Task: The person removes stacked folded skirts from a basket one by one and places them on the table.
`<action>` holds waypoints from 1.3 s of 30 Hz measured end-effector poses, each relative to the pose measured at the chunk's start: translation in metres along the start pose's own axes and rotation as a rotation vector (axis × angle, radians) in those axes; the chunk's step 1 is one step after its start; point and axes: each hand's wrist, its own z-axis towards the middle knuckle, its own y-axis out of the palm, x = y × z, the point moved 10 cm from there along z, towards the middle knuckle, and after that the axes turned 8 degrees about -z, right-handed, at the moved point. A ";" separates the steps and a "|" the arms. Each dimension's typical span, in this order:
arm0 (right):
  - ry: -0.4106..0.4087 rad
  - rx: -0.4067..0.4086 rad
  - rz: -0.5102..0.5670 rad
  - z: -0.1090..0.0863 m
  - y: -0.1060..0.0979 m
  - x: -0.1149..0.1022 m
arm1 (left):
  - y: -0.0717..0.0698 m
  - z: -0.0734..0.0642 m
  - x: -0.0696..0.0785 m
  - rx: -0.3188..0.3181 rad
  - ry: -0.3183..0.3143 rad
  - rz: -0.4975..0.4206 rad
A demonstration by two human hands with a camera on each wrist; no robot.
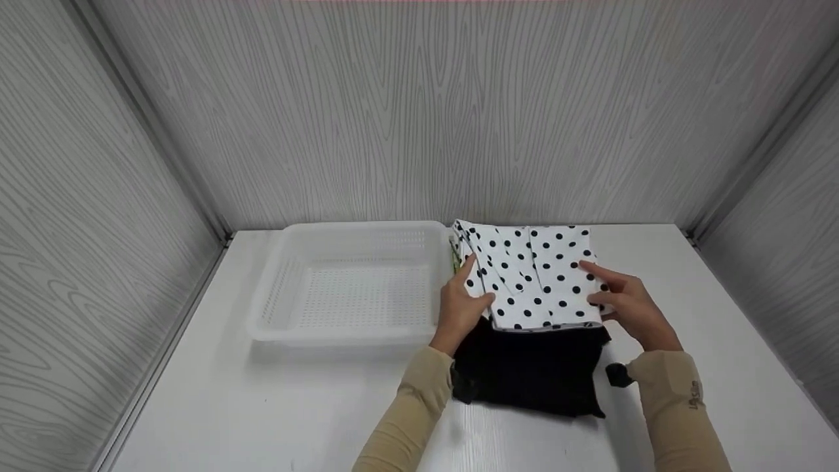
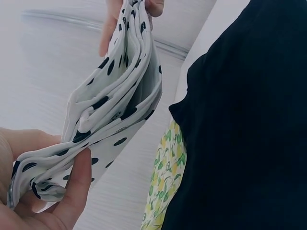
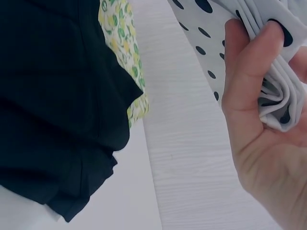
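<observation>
A white cloth with black polka dots (image 1: 544,275), folded in several layers, is held up between both hands. My left hand (image 1: 460,305) grips its left edge; in the left wrist view the thumb and fingers pinch the stacked layers. At the right edge, my right hand (image 1: 632,305) pinches the layers, as the right wrist view shows. Beneath and nearer to me lies a black folded cloth (image 1: 531,373) on the table. A cloth with a yellow and green print (image 2: 165,172) sticks out from under the black one. What garments these are, I cannot tell.
Left of the cloths stands a white perforated plastic basket (image 1: 367,331), close beside my left hand. The white table (image 1: 314,406) is bounded by grey wood-grain panels (image 1: 419,118) at the back and on both sides.
</observation>
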 end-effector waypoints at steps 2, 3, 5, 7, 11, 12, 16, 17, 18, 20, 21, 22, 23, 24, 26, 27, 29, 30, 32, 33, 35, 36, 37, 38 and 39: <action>-0.001 0.005 0.029 -0.001 -0.004 0.002 | 0.005 0.001 -0.001 -0.014 -0.009 0.006; -0.006 0.004 0.043 -0.002 -0.006 0.003 | 0.007 0.001 -0.001 -0.021 -0.009 0.009; -0.010 0.005 0.071 -0.004 -0.010 0.005 | 0.012 0.001 -0.002 -0.042 -0.016 0.019; -0.013 0.009 0.077 -0.005 -0.013 0.006 | 0.017 0.001 -0.002 -0.067 -0.022 0.018; -0.002 0.031 0.073 -0.008 -0.020 0.010 | 0.025 -0.001 -0.005 -0.112 -0.038 0.013; 0.001 0.033 0.071 -0.009 -0.021 0.011 | 0.026 -0.001 -0.006 -0.114 -0.040 0.006; -0.011 0.015 0.100 -0.014 -0.025 0.013 | 0.033 -0.002 -0.009 -0.113 -0.044 -0.035; -0.018 0.010 0.104 -0.016 -0.026 0.013 | 0.036 -0.002 -0.010 -0.111 -0.048 -0.043; -0.024 0.008 0.113 -0.017 -0.028 0.014 | 0.039 -0.002 -0.010 -0.107 -0.050 -0.053; -0.033 0.008 0.126 -0.020 -0.033 0.015 | 0.045 -0.002 -0.010 -0.094 -0.054 -0.049; -0.034 0.012 0.125 -0.021 -0.035 0.016 | 0.048 -0.002 -0.010 -0.085 -0.053 -0.044; -0.034 0.017 0.126 -0.022 -0.037 0.018 | 0.050 -0.001 -0.010 -0.075 -0.055 -0.040; -0.031 0.022 0.124 -0.023 -0.039 0.019 | 0.053 -0.001 -0.010 -0.068 -0.057 -0.043; -0.029 0.023 0.128 -0.024 -0.040 0.021 | 0.055 -0.002 -0.010 -0.061 -0.060 -0.047; -0.026 0.029 0.132 -0.026 -0.043 0.024 | 0.060 -0.002 -0.010 -0.059 -0.065 -0.067; -0.026 0.034 0.133 -0.027 -0.045 0.025 | 0.062 -0.002 -0.010 -0.062 -0.067 -0.077; -0.024 0.051 0.133 -0.031 -0.051 0.027 | 0.069 -0.003 -0.010 -0.079 -0.075 -0.097; -0.023 0.059 0.139 -0.032 -0.054 0.029 | 0.072 -0.003 -0.010 -0.090 -0.074 -0.108; -0.020 0.076 0.144 -0.035 -0.060 0.032 | 0.078 -0.004 -0.009 -0.108 -0.073 -0.108; -0.017 0.083 0.143 -0.037 -0.062 0.033 | 0.081 -0.004 -0.009 -0.115 -0.070 -0.103; -0.014 0.096 0.152 -0.040 -0.067 0.036 | 0.085 -0.005 -0.010 -0.130 -0.077 -0.100; -0.014 0.104 0.161 -0.041 -0.069 0.037 | 0.088 -0.006 -0.010 -0.136 -0.080 -0.095; -0.012 0.115 0.170 -0.042 -0.072 0.039 | 0.090 -0.006 -0.011 -0.141 -0.091 -0.088; -0.008 0.128 0.179 -0.042 -0.074 0.040 | 0.092 -0.006 -0.012 -0.148 -0.101 -0.087; -0.002 0.144 0.190 -0.043 -0.077 0.042 | 0.094 -0.007 -0.013 -0.158 -0.113 -0.091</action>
